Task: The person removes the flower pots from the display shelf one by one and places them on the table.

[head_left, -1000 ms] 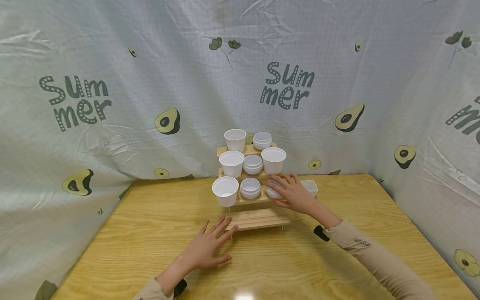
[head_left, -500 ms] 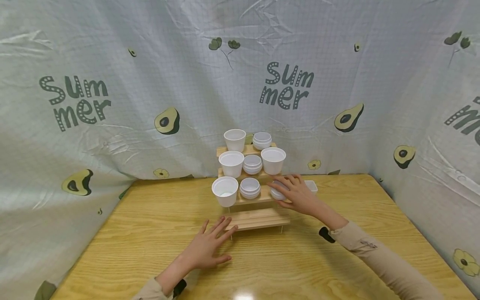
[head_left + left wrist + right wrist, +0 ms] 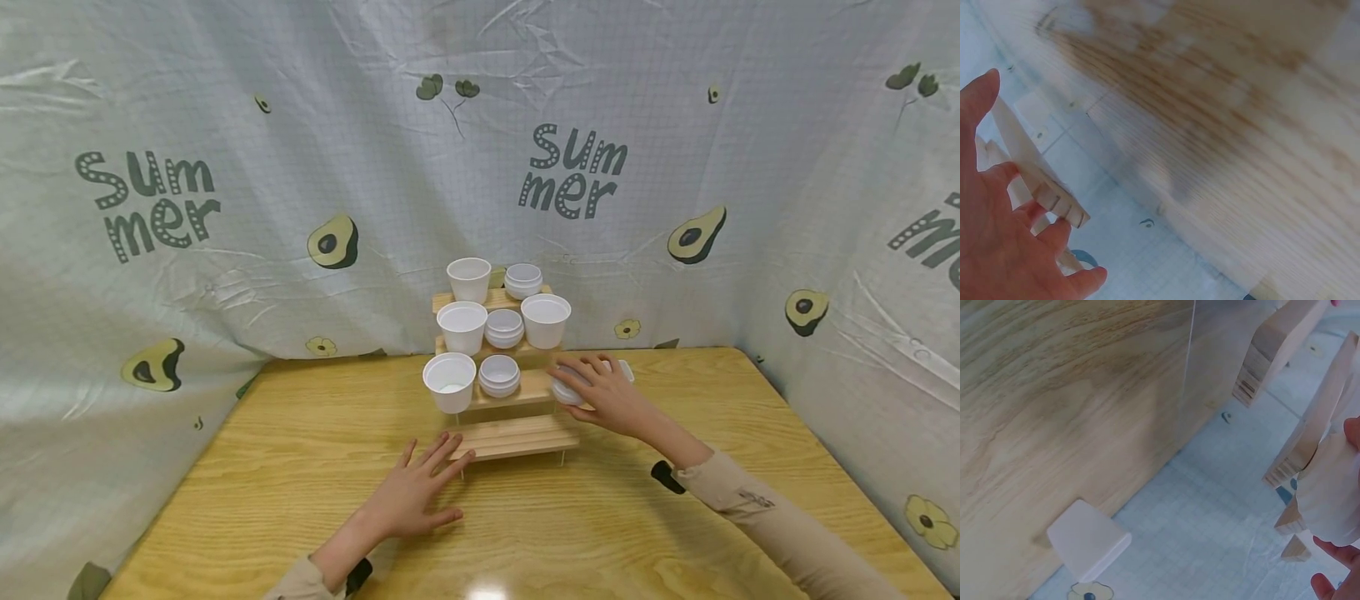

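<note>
My right hand (image 3: 617, 402) grips a small white round jar (image 3: 567, 393) just off the right end of the stand's second-lowest step. In the right wrist view the jar (image 3: 1330, 494) hangs beside the step ends, with fingertips around it. My left hand (image 3: 420, 497) has its fingers spread at the left end of the lowest step (image 3: 517, 438) of the wooden stand. Seen from the left wrist, its fingertips lie along the step's end (image 3: 1063, 203). A white cup (image 3: 450, 383) and another jar (image 3: 499, 377) stand on the second-lowest step.
Higher steps bear more white cups (image 3: 545, 322) and jars (image 3: 505, 329). A small white rectangular container (image 3: 1085, 540) sits on the table right of the stand, mostly hidden behind my right hand in the head view. A printed curtain (image 3: 375, 208) closes off the back and sides.
My right hand has moved right, carrying the jar from its place on the second-lowest step to past the step's right end. The left hand stays where it was.
</note>
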The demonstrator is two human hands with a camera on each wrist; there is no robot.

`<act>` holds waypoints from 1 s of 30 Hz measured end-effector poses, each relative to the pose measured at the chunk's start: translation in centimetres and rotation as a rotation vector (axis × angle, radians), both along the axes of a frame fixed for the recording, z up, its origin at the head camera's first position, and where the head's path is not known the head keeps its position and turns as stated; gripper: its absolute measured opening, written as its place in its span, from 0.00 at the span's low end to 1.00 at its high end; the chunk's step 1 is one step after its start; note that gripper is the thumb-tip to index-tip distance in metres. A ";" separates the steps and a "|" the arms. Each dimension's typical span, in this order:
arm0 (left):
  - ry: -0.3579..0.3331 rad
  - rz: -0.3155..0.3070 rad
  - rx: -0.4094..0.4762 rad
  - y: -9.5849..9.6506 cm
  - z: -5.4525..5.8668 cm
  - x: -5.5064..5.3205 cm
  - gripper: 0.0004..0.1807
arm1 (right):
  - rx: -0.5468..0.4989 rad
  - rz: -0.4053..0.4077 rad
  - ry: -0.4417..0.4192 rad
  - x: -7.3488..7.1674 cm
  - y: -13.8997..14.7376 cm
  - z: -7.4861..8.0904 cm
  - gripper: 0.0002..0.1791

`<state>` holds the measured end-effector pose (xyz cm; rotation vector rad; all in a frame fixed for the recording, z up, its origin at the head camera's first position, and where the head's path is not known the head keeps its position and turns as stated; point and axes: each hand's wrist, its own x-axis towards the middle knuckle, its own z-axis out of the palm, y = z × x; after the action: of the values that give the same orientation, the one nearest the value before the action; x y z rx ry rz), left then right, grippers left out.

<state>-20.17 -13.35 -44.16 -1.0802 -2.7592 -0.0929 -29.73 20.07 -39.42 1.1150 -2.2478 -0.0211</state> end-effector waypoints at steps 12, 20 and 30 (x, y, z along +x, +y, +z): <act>-0.003 0.002 0.006 0.0 -0.1 0.0 0.41 | -0.038 -0.023 -0.011 0.3 2.5 -0.5 0.28; -0.022 0.011 0.000 0.0 -0.1 -0.1 0.41 | -0.047 -0.022 -0.047 0.3 4.0 -1.1 0.34; -0.001 -0.006 0.003 -0.1 -0.1 0.0 0.42 | -0.067 -0.035 -0.024 0.1 6.1 -1.7 0.28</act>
<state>-20.18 -13.41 -44.28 -1.0874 -2.7560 -0.0987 -29.66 26.13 -41.11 1.0457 -2.2725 0.0533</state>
